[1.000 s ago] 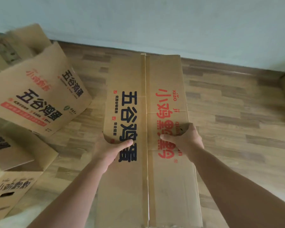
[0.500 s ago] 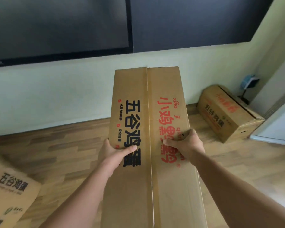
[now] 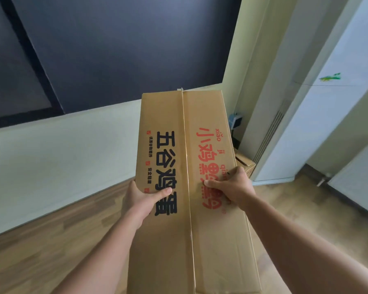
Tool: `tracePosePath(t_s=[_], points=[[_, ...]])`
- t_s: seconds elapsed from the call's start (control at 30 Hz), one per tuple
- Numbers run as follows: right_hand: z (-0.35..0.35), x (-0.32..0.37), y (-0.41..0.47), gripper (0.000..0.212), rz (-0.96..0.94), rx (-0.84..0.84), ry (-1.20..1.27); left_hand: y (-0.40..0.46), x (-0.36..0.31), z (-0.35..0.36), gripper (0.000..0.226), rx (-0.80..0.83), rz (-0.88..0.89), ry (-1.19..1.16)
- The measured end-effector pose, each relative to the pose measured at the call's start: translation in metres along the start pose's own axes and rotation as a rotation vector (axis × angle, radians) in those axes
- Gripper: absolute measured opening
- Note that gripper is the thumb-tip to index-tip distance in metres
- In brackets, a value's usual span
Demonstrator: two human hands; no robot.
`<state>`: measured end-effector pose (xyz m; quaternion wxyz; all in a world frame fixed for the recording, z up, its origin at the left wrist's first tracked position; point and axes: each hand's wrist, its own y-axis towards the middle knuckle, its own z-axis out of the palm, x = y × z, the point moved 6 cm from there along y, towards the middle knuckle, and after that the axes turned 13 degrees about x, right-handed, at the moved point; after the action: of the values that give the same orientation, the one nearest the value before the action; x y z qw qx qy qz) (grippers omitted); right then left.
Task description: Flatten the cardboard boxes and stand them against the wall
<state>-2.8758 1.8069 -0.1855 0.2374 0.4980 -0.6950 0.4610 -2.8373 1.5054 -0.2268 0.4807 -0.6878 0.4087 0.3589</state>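
I saw bare wooden floor [image 3: 57, 240] open along pale wall [image 3: 62, 155]; brown cardboard box [image 3: 245, 164] blocked right corner beside white cabinet [image 3: 327, 124].

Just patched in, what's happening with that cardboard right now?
A person holds a flattened cardboard box out in front, the left hand gripping its left edge and the right hand its right edge. It is off the wooden floor and not yet against the wall. Another box sits behind it by the corner.
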Motion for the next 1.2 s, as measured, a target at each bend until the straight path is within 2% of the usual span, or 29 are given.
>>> tracePosePath(t_s=[0.27,0.4,0.53,0.67,0.77,0.83,1.0,1.2], points=[[-0.090,-0.006,0.152,0.096,0.084,-0.029,-0.016,0.134,-0.060,0.110,0.108,0.047,-0.050,0.040],[-0.115,-0.014,0.248,0.096,0.098,0.047,-0.046,0.199,-0.062,0.163,0.106,0.016,-0.114,0.019],[-0.124,-0.017,0.352,0.093,0.102,0.184,-0.128,0.259,-0.049,0.211,0.101,-0.085,-0.203,-0.075],[-0.106,-0.023,0.441,0.090,0.144,0.334,-0.200,0.306,-0.022,0.237,0.095,-0.158,-0.289,-0.148],[-0.085,-0.031,0.511,0.099,0.164,0.396,-0.276,0.356,0.003,0.255,0.089,-0.189,-0.346,-0.197],[-0.069,-0.041,0.559,0.106,0.179,0.422,-0.324,0.394,0.022,0.269,0.087,-0.200,-0.363,-0.240],[-0.035,-0.081,0.672,0.111,0.192,0.440,-0.413,0.495,0.073,0.310,0.064,-0.198,-0.390,-0.310],[-0.004,-0.134,0.776,0.122,0.207,0.428,-0.460,0.590,0.137,0.345,0.084,-0.210,-0.422,-0.328]])
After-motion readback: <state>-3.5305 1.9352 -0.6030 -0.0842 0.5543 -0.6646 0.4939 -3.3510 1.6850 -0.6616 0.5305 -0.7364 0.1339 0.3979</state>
